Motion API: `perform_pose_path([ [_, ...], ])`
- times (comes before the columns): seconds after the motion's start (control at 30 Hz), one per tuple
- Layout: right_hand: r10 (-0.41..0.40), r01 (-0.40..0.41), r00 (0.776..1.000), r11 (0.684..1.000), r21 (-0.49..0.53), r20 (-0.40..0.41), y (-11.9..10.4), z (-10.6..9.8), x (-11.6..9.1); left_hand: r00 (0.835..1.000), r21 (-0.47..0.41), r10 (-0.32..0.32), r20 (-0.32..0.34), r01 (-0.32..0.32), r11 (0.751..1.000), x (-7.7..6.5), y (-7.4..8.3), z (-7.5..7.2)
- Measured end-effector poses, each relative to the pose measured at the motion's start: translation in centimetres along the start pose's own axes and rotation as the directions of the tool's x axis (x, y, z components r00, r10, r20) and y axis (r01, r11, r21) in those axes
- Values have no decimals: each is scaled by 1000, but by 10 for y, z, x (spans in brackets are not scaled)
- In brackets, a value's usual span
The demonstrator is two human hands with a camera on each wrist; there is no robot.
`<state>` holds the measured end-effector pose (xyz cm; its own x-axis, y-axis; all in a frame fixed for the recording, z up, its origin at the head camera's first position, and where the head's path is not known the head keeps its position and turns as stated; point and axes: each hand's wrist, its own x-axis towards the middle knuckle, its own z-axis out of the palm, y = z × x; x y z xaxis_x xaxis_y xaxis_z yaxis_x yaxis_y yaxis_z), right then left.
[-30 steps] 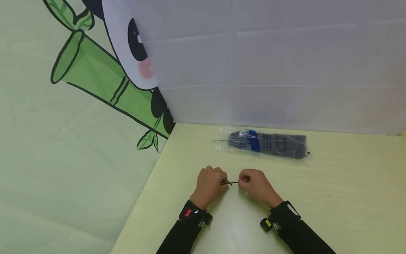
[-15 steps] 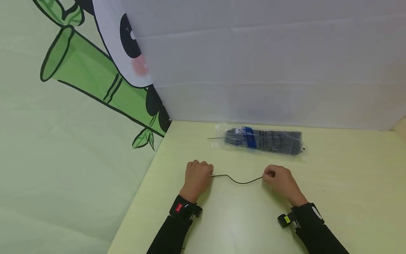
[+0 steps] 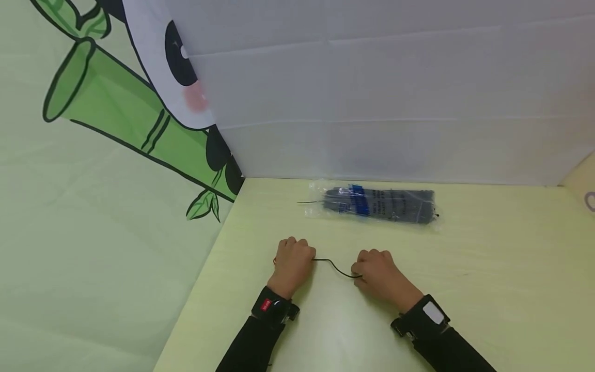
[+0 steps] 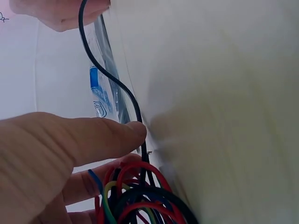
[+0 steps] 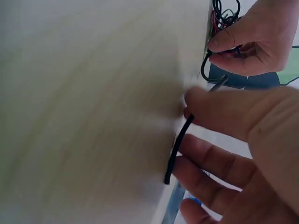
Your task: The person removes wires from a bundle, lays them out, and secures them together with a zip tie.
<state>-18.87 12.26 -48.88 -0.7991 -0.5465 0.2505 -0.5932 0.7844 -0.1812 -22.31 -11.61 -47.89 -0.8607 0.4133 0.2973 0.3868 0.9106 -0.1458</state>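
Sleeves (image 3: 457,343) are showing nearest me, over the table (image 3: 344,330). The person's right grip (image 3: 378,276) is pinching a black wire (image 5: 177,144) near its tip; the left grip (image 3: 291,266) is pinching it farther along while holding coloured wires (image 4: 140,190). The stretch between is curving slackly, so I'm guessing they're sorting its loose end; the next move is likely calling for a steady pinch. Farther back, a bag (image 3: 400,205) is lying near the wall (image 3: 395,103).

Room over the table (image 3: 502,258) right of the hands (image 3: 292,263) (image 3: 380,275), black wire (image 4: 117,81) between them, bagged bundle (image 3: 383,204) beyond.
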Motion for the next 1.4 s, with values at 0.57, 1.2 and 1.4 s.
perform_pose_path([
  [0.57, 135, -139, 989, 988, 72, 54, 54, -48, -57, 996, 117, -87, -8, 87, 989, -8, -37, 9],
  [1.2, 329, -328, 944, 942, 77, -4, 99, -70, -98, 995, 34, -102, -19, 103, 994, 6, -53, 11],
  [1.4, 327, -323, 944, 943, 74, -38, 103, -66, -104, 989, 8, -132, 60, 132, 991, 15, -60, 12],
])
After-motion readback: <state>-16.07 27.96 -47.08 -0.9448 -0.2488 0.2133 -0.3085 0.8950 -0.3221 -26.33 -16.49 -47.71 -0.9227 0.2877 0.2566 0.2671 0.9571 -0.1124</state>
